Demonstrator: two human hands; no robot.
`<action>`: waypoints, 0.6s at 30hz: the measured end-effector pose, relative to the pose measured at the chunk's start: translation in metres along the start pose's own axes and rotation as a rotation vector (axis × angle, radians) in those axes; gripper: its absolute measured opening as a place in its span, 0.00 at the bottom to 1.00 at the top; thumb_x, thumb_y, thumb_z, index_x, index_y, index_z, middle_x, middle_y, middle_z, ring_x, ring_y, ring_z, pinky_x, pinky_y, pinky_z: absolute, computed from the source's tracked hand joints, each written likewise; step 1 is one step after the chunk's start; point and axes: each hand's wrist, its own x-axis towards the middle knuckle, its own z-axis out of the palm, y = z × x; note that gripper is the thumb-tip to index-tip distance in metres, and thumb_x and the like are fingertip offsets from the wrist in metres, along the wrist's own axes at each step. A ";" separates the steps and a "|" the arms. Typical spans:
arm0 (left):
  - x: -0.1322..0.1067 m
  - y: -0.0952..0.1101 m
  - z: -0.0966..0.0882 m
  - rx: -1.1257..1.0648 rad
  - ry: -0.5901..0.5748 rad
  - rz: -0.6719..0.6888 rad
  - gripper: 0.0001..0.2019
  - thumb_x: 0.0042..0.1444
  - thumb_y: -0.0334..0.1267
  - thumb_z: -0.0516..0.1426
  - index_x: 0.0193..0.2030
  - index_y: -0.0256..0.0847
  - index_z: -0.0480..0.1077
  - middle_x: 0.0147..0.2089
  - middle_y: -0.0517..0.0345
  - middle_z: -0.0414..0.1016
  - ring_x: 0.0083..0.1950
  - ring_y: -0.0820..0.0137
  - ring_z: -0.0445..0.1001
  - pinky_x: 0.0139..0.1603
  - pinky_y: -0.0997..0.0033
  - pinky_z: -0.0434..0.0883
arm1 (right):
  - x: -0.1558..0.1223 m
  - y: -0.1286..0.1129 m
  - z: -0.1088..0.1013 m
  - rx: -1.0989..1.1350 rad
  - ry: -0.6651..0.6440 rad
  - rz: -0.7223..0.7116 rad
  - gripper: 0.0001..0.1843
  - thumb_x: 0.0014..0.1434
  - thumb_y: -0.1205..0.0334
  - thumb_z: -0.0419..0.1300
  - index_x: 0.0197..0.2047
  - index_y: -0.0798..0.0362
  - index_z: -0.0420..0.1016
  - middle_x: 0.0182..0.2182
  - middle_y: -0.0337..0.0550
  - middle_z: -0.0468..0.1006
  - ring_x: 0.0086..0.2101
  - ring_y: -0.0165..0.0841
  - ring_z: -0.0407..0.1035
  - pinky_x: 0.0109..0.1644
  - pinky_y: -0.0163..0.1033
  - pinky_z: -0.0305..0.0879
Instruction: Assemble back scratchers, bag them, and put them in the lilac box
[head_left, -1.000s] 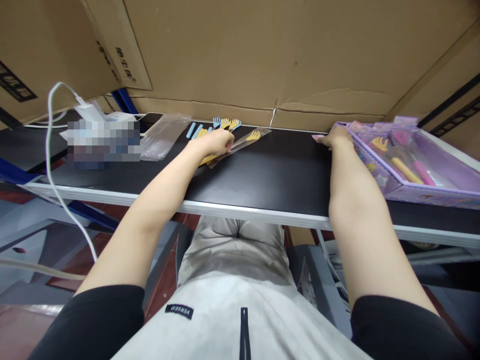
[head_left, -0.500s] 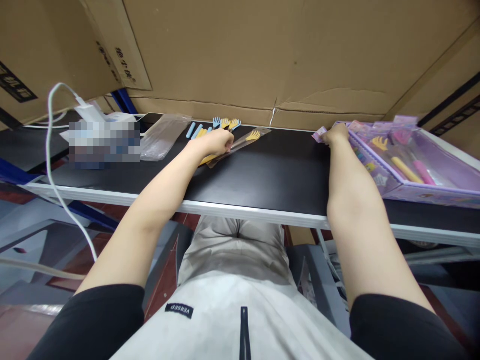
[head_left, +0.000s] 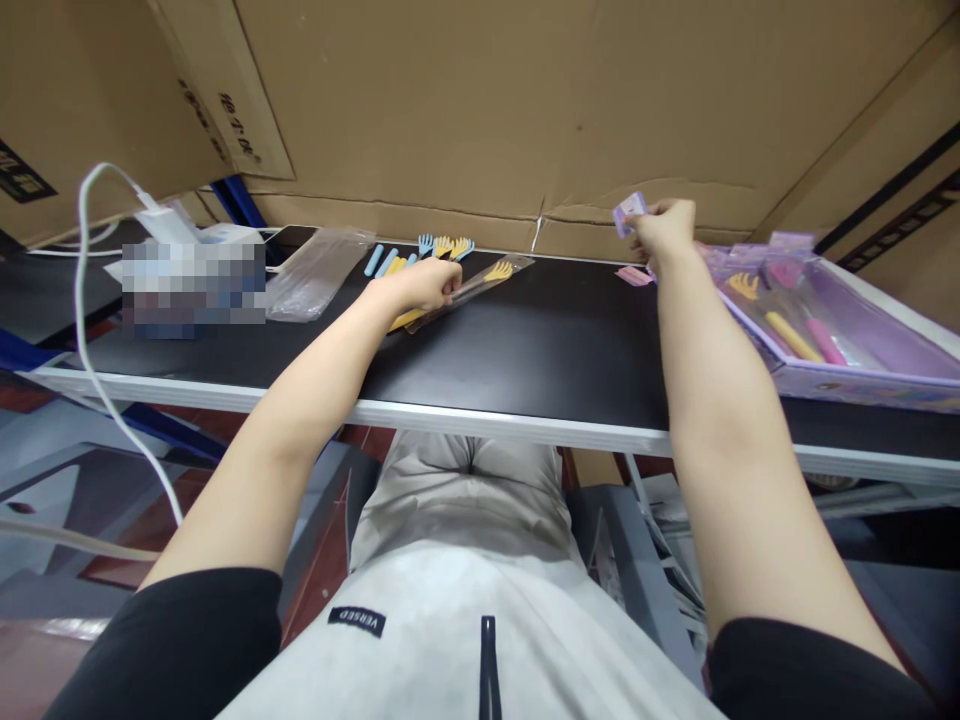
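My left hand (head_left: 431, 284) is closed around a yellow back scratcher (head_left: 499, 271) in a clear plastic sleeve, lying slantwise low over the table; the claw end sticks out to the right. Just behind that hand lie several blue and yellow back scratchers (head_left: 446, 246), partly hidden by it. On the right, my right hand (head_left: 666, 228) is raised above the table with a small purple card (head_left: 628, 213) pinched between its fingers. Below it, a pink card (head_left: 634, 275) rests on the table beside the purple display box (head_left: 862, 382).
Inside the display box are wrapped scratchers with yellow and pink handles (head_left: 793, 337). Flat clear plastic sleeves (head_left: 319, 275) lie left of the loose scratchers, near a phone (head_left: 289, 243) and a white cable (head_left: 84, 290). Cardboard (head_left: 420, 110) walls the black table's (head_left: 525, 350) back.
My right hand has lifted up from beside the display box, bringing the purple card with it and uncovering the pink card. My left hand keeps its hold on the sleeved scratcher.
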 end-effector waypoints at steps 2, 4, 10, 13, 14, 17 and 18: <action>-0.002 0.001 -0.001 -0.019 -0.009 0.013 0.23 0.55 0.30 0.59 0.58 0.44 0.80 0.51 0.51 0.85 0.53 0.59 0.82 0.53 0.68 0.75 | -0.016 -0.014 -0.001 0.179 0.054 0.048 0.22 0.80 0.64 0.60 0.66 0.74 0.74 0.47 0.62 0.82 0.28 0.23 0.62 0.36 0.37 0.62; -0.003 0.002 -0.001 -0.030 -0.012 0.016 0.25 0.53 0.28 0.58 0.58 0.44 0.80 0.51 0.50 0.85 0.53 0.59 0.82 0.52 0.68 0.74 | -0.027 -0.024 0.004 0.283 0.080 0.051 0.16 0.77 0.66 0.63 0.61 0.71 0.78 0.40 0.51 0.81 0.27 0.23 0.61 0.36 0.36 0.63; -0.001 0.001 -0.001 -0.051 -0.020 0.037 0.28 0.47 0.27 0.58 0.57 0.42 0.80 0.53 0.49 0.85 0.52 0.58 0.82 0.51 0.67 0.74 | -0.026 -0.015 0.045 0.350 0.035 -0.036 0.02 0.69 0.71 0.66 0.41 0.58 0.80 0.33 0.44 0.77 0.37 0.37 0.75 0.51 0.47 0.77; 0.001 0.000 0.000 -0.075 -0.034 0.052 0.30 0.44 0.29 0.58 0.57 0.43 0.81 0.51 0.51 0.85 0.52 0.58 0.81 0.50 0.67 0.74 | -0.021 -0.002 0.060 0.388 -0.002 -0.057 0.08 0.65 0.73 0.68 0.34 0.55 0.76 0.31 0.42 0.74 0.39 0.38 0.75 0.54 0.51 0.78; 0.001 0.000 -0.001 -0.084 -0.041 0.057 0.31 0.44 0.29 0.58 0.57 0.44 0.81 0.51 0.51 0.85 0.52 0.58 0.81 0.50 0.67 0.74 | -0.021 0.000 0.063 0.403 -0.006 -0.060 0.10 0.64 0.73 0.68 0.32 0.54 0.75 0.30 0.41 0.73 0.38 0.37 0.74 0.54 0.51 0.78; -0.001 0.003 -0.004 -0.105 -0.071 0.081 0.31 0.44 0.30 0.58 0.58 0.42 0.81 0.50 0.50 0.85 0.51 0.58 0.81 0.49 0.67 0.73 | -0.028 0.002 0.065 0.456 -0.030 -0.014 0.16 0.63 0.75 0.69 0.28 0.53 0.71 0.28 0.38 0.71 0.34 0.33 0.70 0.52 0.48 0.77; -0.002 0.005 -0.005 -0.108 -0.083 0.086 0.32 0.44 0.30 0.58 0.59 0.42 0.81 0.50 0.50 0.85 0.51 0.58 0.81 0.49 0.67 0.73 | -0.032 0.000 0.064 0.478 -0.048 0.016 0.17 0.64 0.76 0.69 0.27 0.52 0.70 0.28 0.38 0.71 0.33 0.31 0.69 0.51 0.46 0.76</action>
